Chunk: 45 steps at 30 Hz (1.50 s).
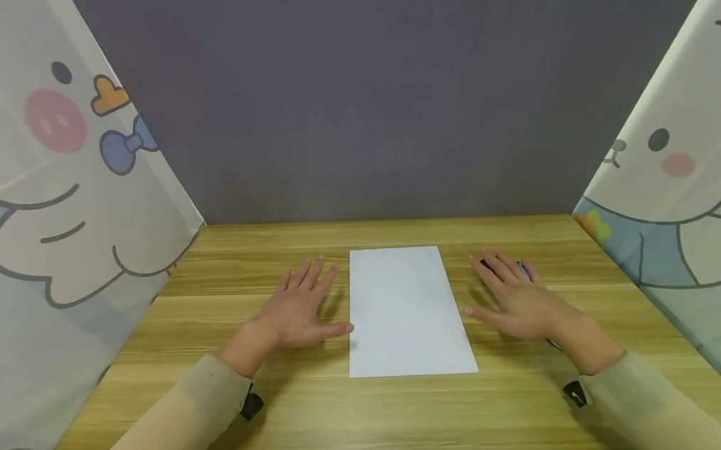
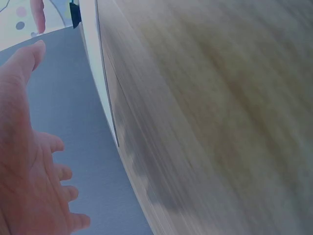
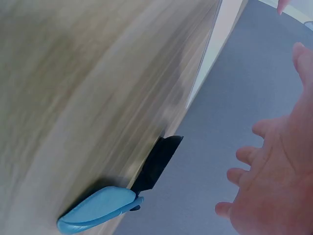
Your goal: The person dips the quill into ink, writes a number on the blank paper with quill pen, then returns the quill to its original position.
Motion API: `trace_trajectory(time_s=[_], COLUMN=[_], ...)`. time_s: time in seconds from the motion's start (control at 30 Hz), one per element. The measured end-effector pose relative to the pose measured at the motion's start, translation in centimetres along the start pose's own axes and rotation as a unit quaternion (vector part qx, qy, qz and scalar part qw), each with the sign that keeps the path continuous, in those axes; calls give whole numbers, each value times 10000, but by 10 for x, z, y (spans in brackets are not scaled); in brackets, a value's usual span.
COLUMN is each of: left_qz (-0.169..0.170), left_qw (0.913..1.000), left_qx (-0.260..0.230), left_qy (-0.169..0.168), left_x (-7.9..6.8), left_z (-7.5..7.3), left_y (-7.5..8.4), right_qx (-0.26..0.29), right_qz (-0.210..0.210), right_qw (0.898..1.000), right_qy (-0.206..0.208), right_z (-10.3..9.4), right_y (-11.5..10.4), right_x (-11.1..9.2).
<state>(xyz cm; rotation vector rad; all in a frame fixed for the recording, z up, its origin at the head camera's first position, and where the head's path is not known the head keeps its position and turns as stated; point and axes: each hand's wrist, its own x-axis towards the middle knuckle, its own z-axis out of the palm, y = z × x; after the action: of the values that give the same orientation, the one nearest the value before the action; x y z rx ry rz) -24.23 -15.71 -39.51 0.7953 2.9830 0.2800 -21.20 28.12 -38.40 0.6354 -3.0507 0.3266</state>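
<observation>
A sheet of white paper (image 1: pixel 407 314) lies flat on the wooden table between the two hands. My left hand (image 1: pixel 300 316) is to its left, fingers straight and spread; its thumb tip overlaps the paper's edge in the head view. To the right of the sheet, my right hand (image 1: pixel 522 304) is also spread and holds nothing. Below it lies a tool with a blue handle (image 3: pixel 100 208) and a flat black blade-like part (image 3: pixel 157 162); the hand hides most of it in the head view. Both wrist views show the palms raised off the table.
A dark grey panel (image 1: pixel 375 95) rises behind the wooden table (image 1: pixel 327 428). Cloths with cartoon animals hang at the left (image 1: pixel 58 230) and right (image 1: pixel 702 152) sides. Small black pieces (image 1: pixel 251 406) show beneath the sleeve cuffs.
</observation>
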Motion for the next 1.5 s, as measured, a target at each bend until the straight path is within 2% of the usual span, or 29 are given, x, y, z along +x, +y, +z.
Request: trace_trajectory(time_s=[0.3,0.4,0.53,0.73,1.1,1.23,1.33,1.5], left_qz=[89,198,343,341,274,254,239,235], left_qw=[10000,9991,9952,9921,9906,9902,9900,9899], left_qx=[-38,-283,-522,-473,-455,-460,-475,-512], left_qy=[-5,-251,-748,-1115,-1261,-1292,-1306,-1303], left_x=[4,7,14,21,22,21,20,18], left_z=[2,2,6,9,9,11,13,15], left_y=[-2,-3,-3,1,2,1,0,-1], right_qx=[19,31,135,284,479,960,1165,886], right_qz=[-199,-272,-165,69,365,475,425,188], right_qw=[9996,9989,9984,9983,9968,9934,9917,9948], right_qy=[193,392,531,499,522,399,344,475], right_z=[0,-2,-7,-15,-27,-33,-34,-28], right_y=[4,9,18,30,58,76,93,118], right_x=[0,-1,-5,-15,-26,-26,-25,-25])
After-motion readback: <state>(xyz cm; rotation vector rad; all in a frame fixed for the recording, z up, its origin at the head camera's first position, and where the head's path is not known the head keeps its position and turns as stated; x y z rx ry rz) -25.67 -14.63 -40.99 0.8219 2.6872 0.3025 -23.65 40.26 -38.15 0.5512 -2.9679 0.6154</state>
